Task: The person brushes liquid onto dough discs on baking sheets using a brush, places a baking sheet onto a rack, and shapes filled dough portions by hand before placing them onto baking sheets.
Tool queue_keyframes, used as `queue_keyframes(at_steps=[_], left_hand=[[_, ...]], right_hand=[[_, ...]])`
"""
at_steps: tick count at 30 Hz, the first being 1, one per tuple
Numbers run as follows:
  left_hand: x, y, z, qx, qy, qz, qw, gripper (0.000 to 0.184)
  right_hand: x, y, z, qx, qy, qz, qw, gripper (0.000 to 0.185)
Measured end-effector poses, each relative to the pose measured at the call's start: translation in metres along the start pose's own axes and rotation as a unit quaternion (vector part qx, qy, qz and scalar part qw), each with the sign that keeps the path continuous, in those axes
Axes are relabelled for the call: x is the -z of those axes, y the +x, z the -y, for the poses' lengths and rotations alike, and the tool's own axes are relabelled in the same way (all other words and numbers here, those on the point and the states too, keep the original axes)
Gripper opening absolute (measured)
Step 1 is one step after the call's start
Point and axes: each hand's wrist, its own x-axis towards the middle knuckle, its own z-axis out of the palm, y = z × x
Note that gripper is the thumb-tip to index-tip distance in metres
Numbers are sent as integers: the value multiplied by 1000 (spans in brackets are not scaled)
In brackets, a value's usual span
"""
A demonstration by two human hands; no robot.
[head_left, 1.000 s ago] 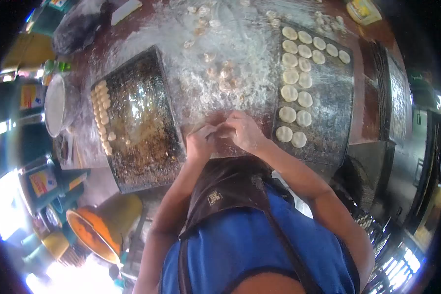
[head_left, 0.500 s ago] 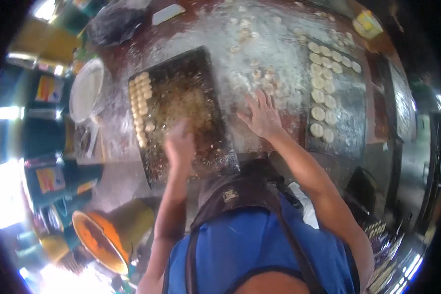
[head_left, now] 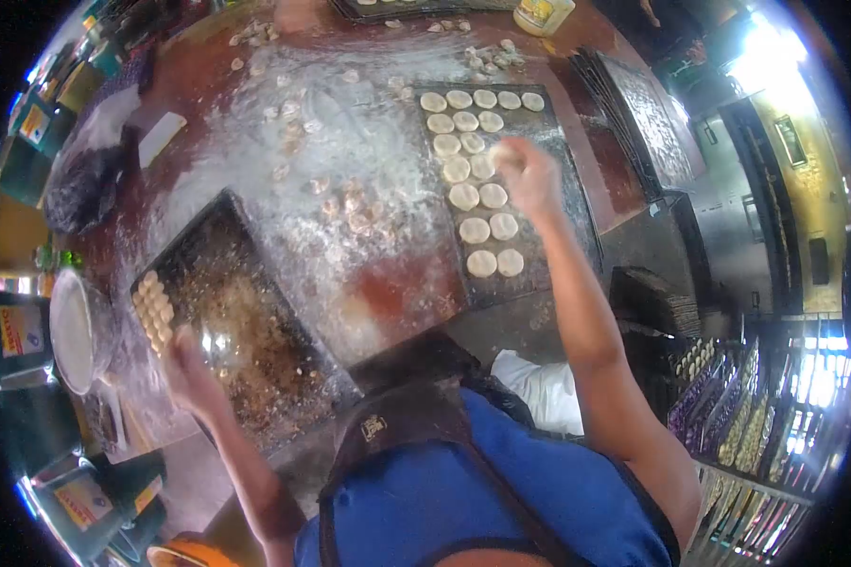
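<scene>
My right hand (head_left: 537,181) is closed above the right-hand tray (head_left: 560,203), with a pale dough disc (head_left: 502,157) at its fingertips. Flat round dough discs (head_left: 465,197) lie in rows on that tray, beside and below the hand. My left hand (head_left: 195,376) is over the left edge of a dark, flour-specked baking tray (head_left: 255,326). Its fingers are smeared by motion and touch or nearly touch a cluster of small dough balls (head_left: 153,310); I cannot tell whether they grip one.
Between the trays, small dough pieces (head_left: 357,210) are scattered on the floured red table (head_left: 388,283). A white bowl (head_left: 78,326), a black plastic bag (head_left: 90,189) and a white scraper-like slab (head_left: 162,139) sit left. A yellow-labelled tub (head_left: 542,15) stands at the back; stacked trays (head_left: 638,118) are right.
The view has swung to the right. My right hand has gone from the floured table to over the right tray, now closed on a disc. My left hand has moved to the dough balls.
</scene>
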Motion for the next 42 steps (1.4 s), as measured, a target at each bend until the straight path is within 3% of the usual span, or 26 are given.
queue_keyframes(at_steps=[2,4,6,8,11,14,16,18,19,20,21,22,23,24,25,27,28,29,31,32,33,35,37,38,40,42], left_hand=[[-54,-28,-48,33,-155,100,982,51],[-95,-68,-115,102,-146,193,965,53],[-125,-83,-105,218,-303,292,881,45],[-145,-107,-87,320,-427,355,768,39],[-138,-137,-61,340,-435,363,750,42],[-103,-132,-62,309,-384,407,769,37],[-117,-122,-73,275,-324,377,823,33],[-138,-121,-75,202,-236,357,881,33],[-141,-119,-85,194,-239,357,882,33],[-140,-116,-97,126,-130,448,875,34],[-133,-114,-99,57,-16,529,847,35],[-140,-109,-65,52,-19,528,848,35],[-161,-103,-9,-48,-97,509,854,37],[-156,-101,3,-96,-139,494,853,38],[-152,-99,14,-144,-179,479,847,40],[-116,-97,-45,220,-382,371,817,39],[-103,-99,-61,265,-391,352,808,32],[-97,-95,-54,266,-395,356,804,32],[-82,-83,-40,197,-344,422,815,26],[-71,-79,-34,157,-356,440,810,24],[-63,-78,-38,155,-360,443,806,24],[-48,-81,-46,37,-280,542,792,29],[-52,-85,-44,18,-338,545,767,34],[-65,-81,-35,-117,-240,539,799,35],[-59,-81,-54,-62,-239,530,811,35],[-74,-77,-54,-8,-259,512,819,35]], right_hand=[[-17,44,-50,-13,-16,-13,1000,39],[-25,60,-76,-28,-28,-32,999,36],[-31,62,-78,15,-186,122,975,44],[-53,46,-97,50,-244,104,963,51],[-67,41,-90,56,-300,98,947,68],[-30,69,-31,-67,-249,250,933,45],[-58,51,-1,54,-42,209,976,35],[-105,17,28,251,142,203,936,32],[-139,2,32,295,43,251,921,30],[-160,-10,36,331,-59,294,895,27],[-152,-13,49,331,-62,288,897,27],[-136,-10,69,244,-19,327,913,23],[-126,-11,85,160,23,364,917,19],[-118,-33,95,158,167,217,949,16],[-113,-60,113,163,162,219,948,16],[-108,-103,152,169,193,98,961,15],[-105,-107,179,117,-48,357,926,24],[-110,-119,178,116,-55,355,926,24],[-114,-139,169,214,129,186,950,28],[-105,-144,171,83,260,198,941,31],[-100,-146,172,85,254,195,944,31],[-93,-152,168,-60,372,382,844,31],[-100,-155,162,-51,298,330,894,25],[-101,-158,158,1,199,250,948,23],[-93,-170,176,55,88,137,985,22],[-97,-171,168,125,91,137,978,23]])
